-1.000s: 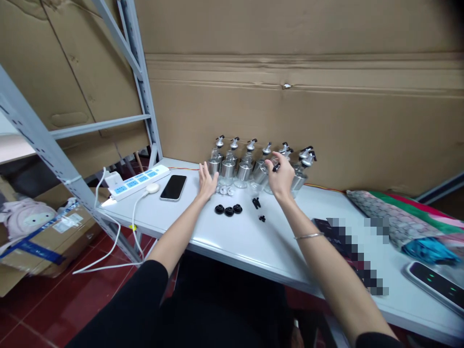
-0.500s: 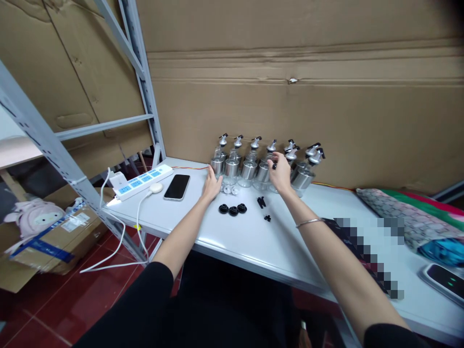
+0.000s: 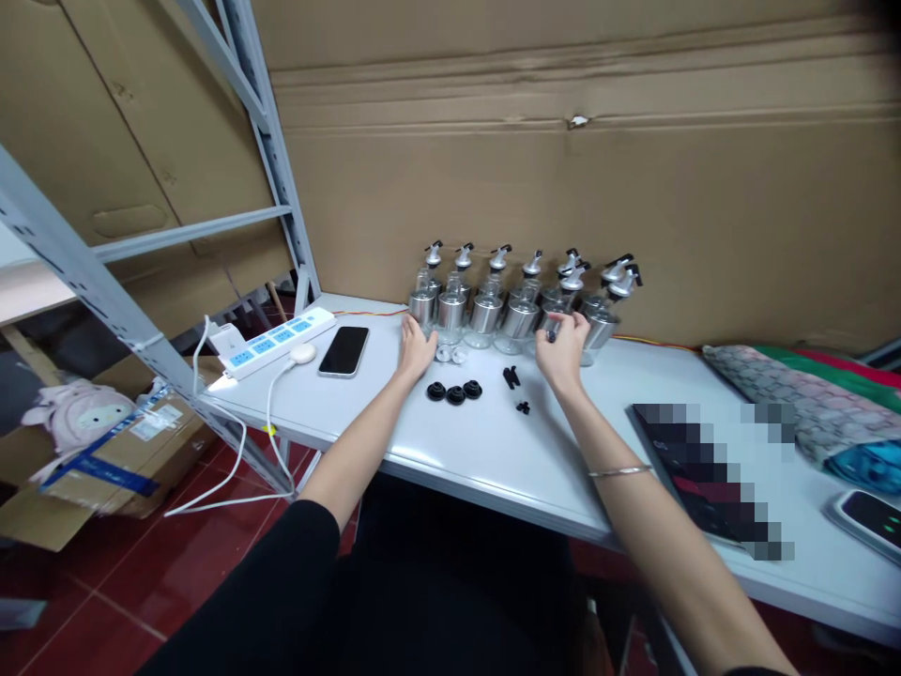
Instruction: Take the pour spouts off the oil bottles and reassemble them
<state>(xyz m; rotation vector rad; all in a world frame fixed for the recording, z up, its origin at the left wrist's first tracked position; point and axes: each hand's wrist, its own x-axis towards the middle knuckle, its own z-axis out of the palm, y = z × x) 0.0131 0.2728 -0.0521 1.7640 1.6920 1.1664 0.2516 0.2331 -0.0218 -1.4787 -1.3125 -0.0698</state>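
Note:
Two rows of glass bottles with brushed-metal sleeves (image 3: 486,313) stand against the cardboard; the back ones carry silver pour spouts with black tips (image 3: 500,255). My left hand (image 3: 417,349) lies by the base of the leftmost front bottle (image 3: 422,308), fingers stretched out and holding nothing. At the right end, my right hand (image 3: 565,352) is in front of the bottles with curled fingers. A small dark piece (image 3: 551,335) shows at its fingertips; its exact kind is unclear. Between the hands lie three black ridged caps (image 3: 455,395), clear round pieces (image 3: 459,356) and small black parts (image 3: 511,377).
At the left are a white power strip (image 3: 276,344), a charging puck on a cable (image 3: 302,354) and a phone (image 3: 343,351). At the right are a dark flat packet (image 3: 676,460), a patterned bag (image 3: 767,394) and a device with a dark screen (image 3: 873,521). A metal shelf post (image 3: 264,169) rises at the left.
My right hand has moved rightward and toward me, from the middle front bottles to the right-end ones. My left hand stays by the leftmost bottle. The view has tilted down slightly.

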